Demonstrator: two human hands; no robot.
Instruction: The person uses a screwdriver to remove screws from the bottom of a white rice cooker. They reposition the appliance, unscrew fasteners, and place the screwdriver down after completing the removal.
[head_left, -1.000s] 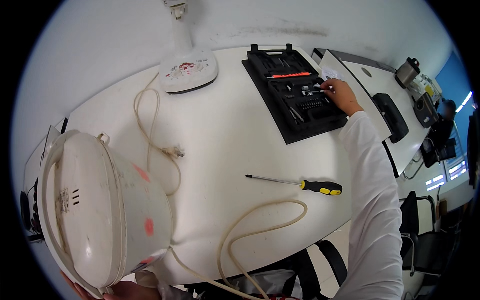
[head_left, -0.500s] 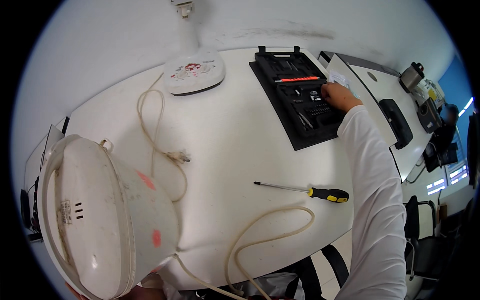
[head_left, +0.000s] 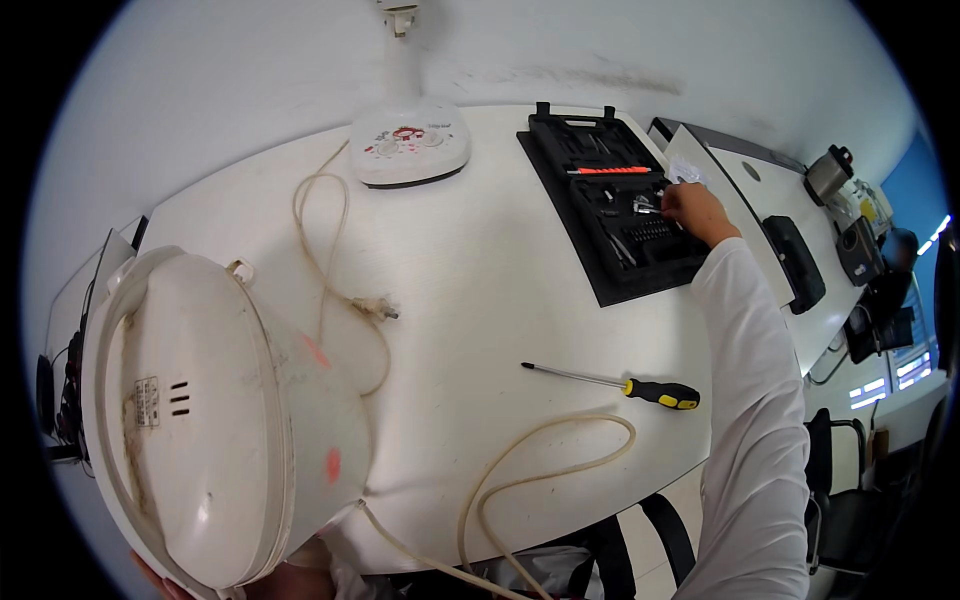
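My right hand (head_left: 698, 212) is at the open black tool case (head_left: 610, 250), fingertips closed on a small shiny metal piece (head_left: 646, 205) among sockets, bits and an orange tool (head_left: 613, 170). A yellow-and-black screwdriver (head_left: 660, 393) lies on the white table (head_left: 480, 280). On the left, a white, scuffed, lidded appliance with a handle and pink marks (head_left: 210, 410) lies tilted, vents toward me. My left hand (head_left: 170, 582) grips its lower rim, mostly hidden under it. Beige cord (head_left: 555, 425) loops out from it.
A white appliance base with knobs and pillar (head_left: 410, 150) stands at the back against the wall, beside a cord with plug (head_left: 372, 308). Right are another desk with a steel kettle (head_left: 828, 172) and grey machine (head_left: 858, 250), a seated person (head_left: 890, 280) and black chairs (head_left: 840, 520).
The view has shifted slightly. My right hand has moved within the case, the metal piece now showing at its fingertips. The appliance on the left has tilted slightly in my left hand.
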